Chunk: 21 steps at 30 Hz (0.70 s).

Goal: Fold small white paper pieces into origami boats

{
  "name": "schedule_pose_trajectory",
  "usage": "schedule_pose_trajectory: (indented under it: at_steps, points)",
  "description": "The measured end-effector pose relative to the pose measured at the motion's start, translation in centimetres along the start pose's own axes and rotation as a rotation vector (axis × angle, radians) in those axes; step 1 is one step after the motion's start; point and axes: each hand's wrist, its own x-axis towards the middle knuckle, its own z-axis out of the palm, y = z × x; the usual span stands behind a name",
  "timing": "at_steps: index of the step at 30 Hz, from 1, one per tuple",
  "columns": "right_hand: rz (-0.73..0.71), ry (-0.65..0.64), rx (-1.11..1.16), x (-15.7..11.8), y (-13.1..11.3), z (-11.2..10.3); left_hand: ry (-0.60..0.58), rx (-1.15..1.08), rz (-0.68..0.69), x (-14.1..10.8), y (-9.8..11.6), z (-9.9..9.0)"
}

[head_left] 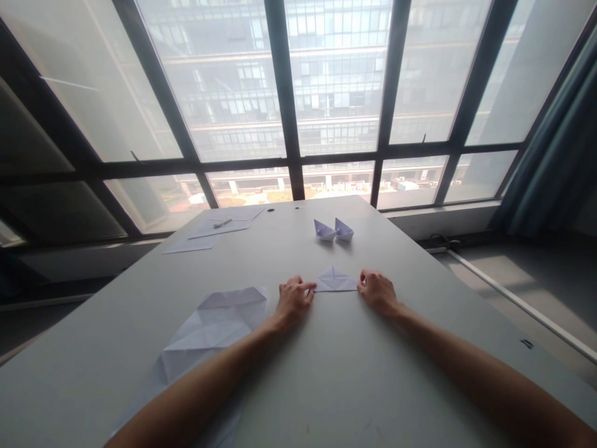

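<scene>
A small folded white paper (334, 281), a wide triangle with a crease up its middle, lies on the table between my hands. My left hand (293, 297) is closed at its left corner, the fingertips touching the paper there. At the right corner, my right hand (375, 290) is curled with thumb and forefinger pinched on the edge. Just beyond stand two folded paper boats (324, 231) side by side, their pointed sails up. Under and beside my left forearm spreads a large creased sheet of paper (217, 320), partly hidden by the arm.
At the far left of the white table (420, 373) are flat paper sheets (196, 241) with a pen (222, 223) on top. A small dark mark (527, 343) sits near the right edge. Tall windows rise behind the table, and a blue curtain (545, 137) hangs at right.
</scene>
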Motion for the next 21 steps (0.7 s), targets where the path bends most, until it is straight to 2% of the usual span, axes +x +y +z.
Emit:
schedule_pose_trajectory:
  at_steps: [4, 10, 16, 21]
  points:
    - [-0.093, 0.037, -0.004, 0.0, -0.1, -0.3, 0.045, 0.073, -0.002, -0.1, 0.0, -0.2]
    - [-0.335, -0.029, 0.101, -0.2, -0.6, -0.6, -0.014, -0.015, 0.219, -0.1, -0.1, 0.0]
    - [-0.445, -0.059, 0.134, -0.6, -1.3, -0.8, 0.044, -0.001, 0.176, 0.0, -0.2, 0.3]
    - [-0.485, -0.073, 0.203, -0.6, -1.4, -0.6, 0.043, -0.065, 0.236, 0.0, -0.3, 0.5]
